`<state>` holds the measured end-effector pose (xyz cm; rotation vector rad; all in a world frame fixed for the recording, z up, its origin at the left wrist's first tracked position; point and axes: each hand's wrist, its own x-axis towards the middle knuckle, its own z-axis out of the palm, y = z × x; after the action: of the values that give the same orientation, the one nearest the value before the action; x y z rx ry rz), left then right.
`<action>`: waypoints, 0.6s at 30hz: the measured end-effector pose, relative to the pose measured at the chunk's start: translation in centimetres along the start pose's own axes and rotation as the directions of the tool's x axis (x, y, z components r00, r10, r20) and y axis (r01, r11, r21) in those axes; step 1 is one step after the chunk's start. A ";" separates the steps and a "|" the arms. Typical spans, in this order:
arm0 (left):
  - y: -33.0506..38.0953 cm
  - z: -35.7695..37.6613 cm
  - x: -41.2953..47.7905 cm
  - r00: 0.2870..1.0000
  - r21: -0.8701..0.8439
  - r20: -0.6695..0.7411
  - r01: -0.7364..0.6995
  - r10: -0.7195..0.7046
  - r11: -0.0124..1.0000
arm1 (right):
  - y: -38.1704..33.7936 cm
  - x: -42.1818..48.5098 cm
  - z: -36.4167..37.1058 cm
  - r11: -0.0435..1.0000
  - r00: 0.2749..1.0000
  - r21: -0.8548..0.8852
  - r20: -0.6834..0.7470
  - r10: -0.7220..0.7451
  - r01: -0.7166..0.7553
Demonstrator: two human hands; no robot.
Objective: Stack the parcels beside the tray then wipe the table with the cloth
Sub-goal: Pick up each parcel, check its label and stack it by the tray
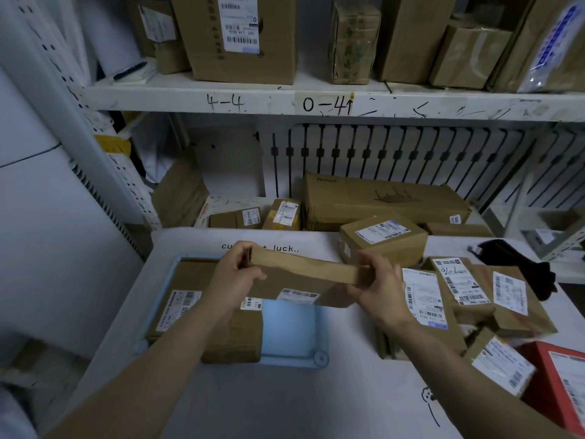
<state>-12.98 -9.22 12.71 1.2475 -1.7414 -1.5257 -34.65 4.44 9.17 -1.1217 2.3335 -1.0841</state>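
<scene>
While gripped endwise, parcel [302, 275], apparently left-right.

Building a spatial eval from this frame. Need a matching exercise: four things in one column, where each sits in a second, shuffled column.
Things
1. flat brown cardboard parcel
2. light blue plastic tray
3. black cloth
4. red box

Places
A. far right edge of the white-covered table
B. gripped between left hand and right hand
C. near right corner of the table
D. left half of the table, with a taped brown box lying in it

Pairs: 1-B, 2-D, 3-A, 4-C
</scene>
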 end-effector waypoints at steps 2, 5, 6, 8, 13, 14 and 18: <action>-0.3 0.0 0.0 0.999 -0.036 -0.017 0.038 -0.038 0.999 | -0.1 -0.2 -0.1 0.999 1.000 0.034 0.006 -0.014 0.014; -0.8 -0.2 0.0 0.995 -0.094 -0.054 0.080 -0.086 0.992 | -0.1 0.1 -0.3 0.992 1.000 0.121 0.017 0.025 -0.027; -0.9 -0.3 0.1 0.993 -0.117 -0.064 0.089 -0.097 0.989 | 0.0 0.2 -0.4 0.982 0.998 0.180 0.035 0.052 -0.057; -1.0 -0.5 0.2 0.991 -0.141 -0.074 0.100 -0.111 0.985 | -0.1 0.2 -0.6 0.959 0.995 0.269 0.072 0.076 -0.093; -1.1 -0.5 0.4 0.985 -0.040 -0.151 0.076 -0.081 0.996 | -0.6 0.2 -0.8 0.915 0.995 0.399 0.099 0.021 -0.059; -1.1 -0.4 0.4 0.985 0.003 -0.163 0.062 -0.061 0.998 | -0.8 0.3 -0.7 0.917 0.996 0.396 0.094 0.002 -0.040; -0.9 0.6 0.6 0.976 0.334 -0.137 -0.112 0.166 0.936 | -2.6 0.4 -0.5 0.933 0.996 0.356 0.054 -0.078 0.054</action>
<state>-13.44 -9.44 11.60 1.3295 -1.9782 -1.0516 -33.86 3.42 11.46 -1.0826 1.9563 -1.4000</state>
